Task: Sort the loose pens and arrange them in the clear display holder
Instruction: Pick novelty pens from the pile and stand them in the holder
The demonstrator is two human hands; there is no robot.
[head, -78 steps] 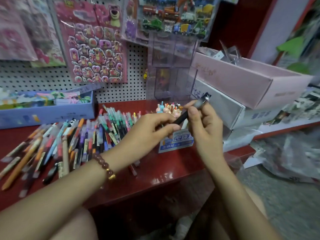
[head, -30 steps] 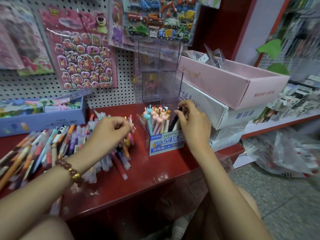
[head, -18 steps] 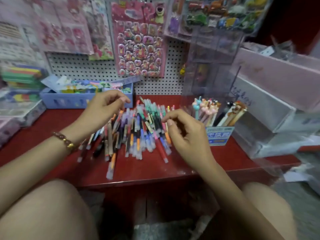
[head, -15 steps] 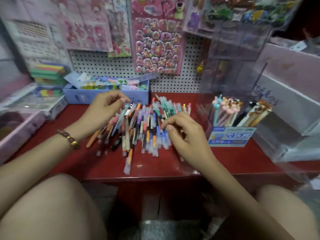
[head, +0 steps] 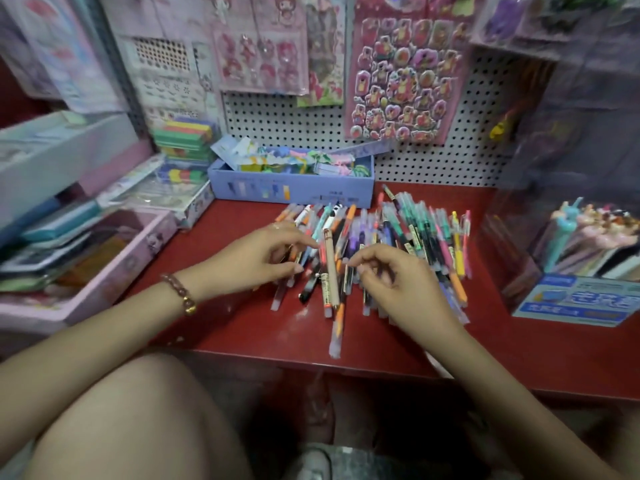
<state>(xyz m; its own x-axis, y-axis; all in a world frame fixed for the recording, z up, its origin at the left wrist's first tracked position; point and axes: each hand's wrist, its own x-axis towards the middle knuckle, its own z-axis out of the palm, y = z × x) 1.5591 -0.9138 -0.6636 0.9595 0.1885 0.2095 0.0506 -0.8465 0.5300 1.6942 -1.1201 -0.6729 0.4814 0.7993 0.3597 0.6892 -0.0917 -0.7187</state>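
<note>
Head view: loose pens run front-to-back; clear display holder stands right of them, nearer right hand. Left hand likewise curled over pens, grips unclear.

Earlier, both hands held a dark pen up beside the clear display holder, and the right hand then lowered it among the pens standing there. Now that hand has left the holder and sits at the centre of the frame, fingers curled over the pile of loose pens. The left hand has reached further into the left part of the pile, fingertips on the pens; whether either hand pinches one is unclear. The view has swung left: the holder now lies at the right edge, and a pink box has appeared at lower left.
</note>
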